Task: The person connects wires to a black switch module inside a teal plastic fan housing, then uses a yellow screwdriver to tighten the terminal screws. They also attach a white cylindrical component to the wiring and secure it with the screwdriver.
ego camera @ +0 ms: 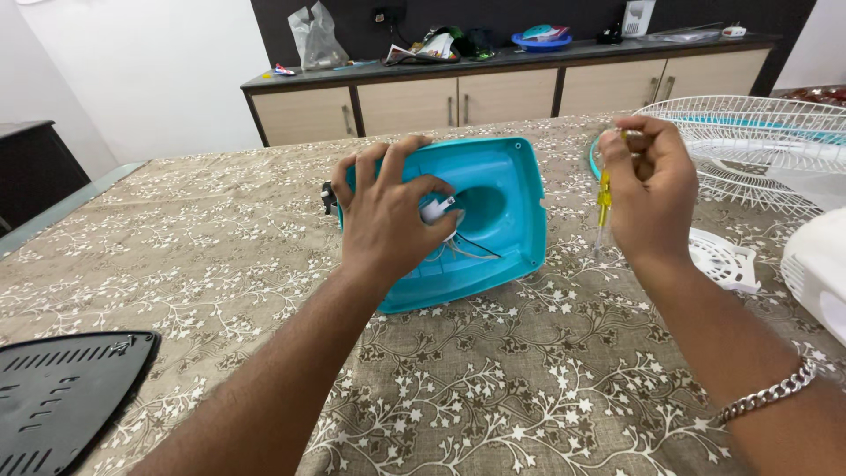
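Note:
A turquoise plastic fan base (502, 207) lies upside down on the patterned tablecloth (493, 370), its hollow underside facing up with thin wires showing inside. My left hand (388, 207) rests on it, fingers curled over the far edge and the thumb pinching a small white part by the central hole. My right hand (648, 181) hovers to the right of the base, closed around a screwdriver with a clear yellow handle (604, 198) that points down.
White wire fan grilles (758, 141) lie at the far right, with a white fan part (727, 260) and a white housing (820, 269) beside them. A black vented plate (62, 397) sits at the near left. A cluttered cabinet (502, 84) stands behind.

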